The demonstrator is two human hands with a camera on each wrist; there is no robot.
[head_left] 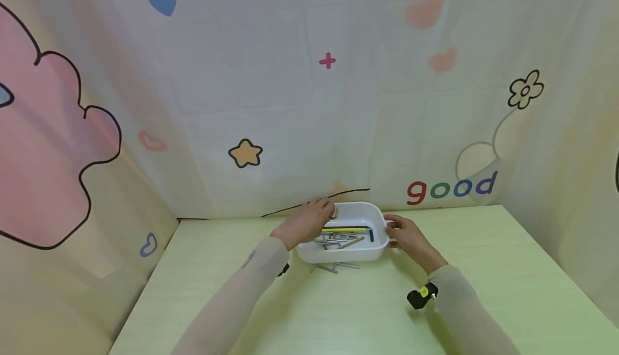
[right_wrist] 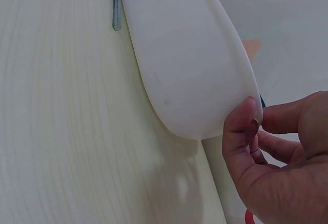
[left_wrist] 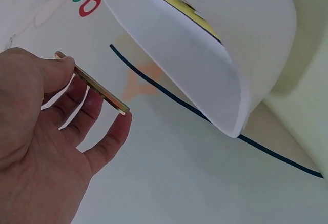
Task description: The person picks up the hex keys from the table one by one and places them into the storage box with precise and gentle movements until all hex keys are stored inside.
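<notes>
A white plastic basin (head_left: pixel 338 255) stands on the table near the back, with several metal pieces, a yellow stick-like item (head_left: pixel 355 230) and a short black piece (head_left: pixel 371 236) in it. My left hand (head_left: pixel 309 222) is over the basin's left end. Between thumb and fingers it pinches a slim gold-coloured metal piece (left_wrist: pixel 100 89), whose exact kind I cannot tell. At the right end, my right hand (head_left: pixel 408 238) grips the basin's rim, thumb and fingers on either side of it in the right wrist view.
Two grey L-shaped hex keys (head_left: pixel 346 265) lie on the table just in front of the basin. A printed curtain (head_left: pixel 290 102) hangs right behind the table's back edge. The pale wood-grain table (head_left: pixel 367 312) extends to both sides.
</notes>
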